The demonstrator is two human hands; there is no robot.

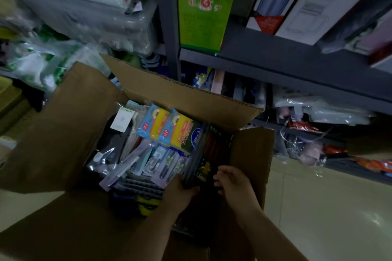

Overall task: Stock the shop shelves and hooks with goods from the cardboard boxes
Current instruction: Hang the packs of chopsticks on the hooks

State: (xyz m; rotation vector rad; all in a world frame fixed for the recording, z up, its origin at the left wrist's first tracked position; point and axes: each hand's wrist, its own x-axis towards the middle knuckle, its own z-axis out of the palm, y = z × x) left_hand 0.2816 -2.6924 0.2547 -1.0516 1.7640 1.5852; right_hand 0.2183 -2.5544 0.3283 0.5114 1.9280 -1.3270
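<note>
An open cardboard box [63, 125] stands on the floor, packed with goods: blue-and-yellow packs [156, 122], carded toothbrushes and small tools [148, 159], a white tag [123, 119]. At the box's right side stands a stack of dark flat packets [204, 154]. My left hand [180, 192] grips the stack's near lower edge, fingers curled round it. My right hand [231, 180] holds the same stack from the right, fingers curled on its near corner.
Dark metal shelving [275, 57] rises behind the box, holding a green carton [203, 17], red-and-white boxes [318, 0] and plastic-wrapped goods lower down. Bagged goods [42, 59] pile up at left. Pale tiled floor [328, 207] lies to the right.
</note>
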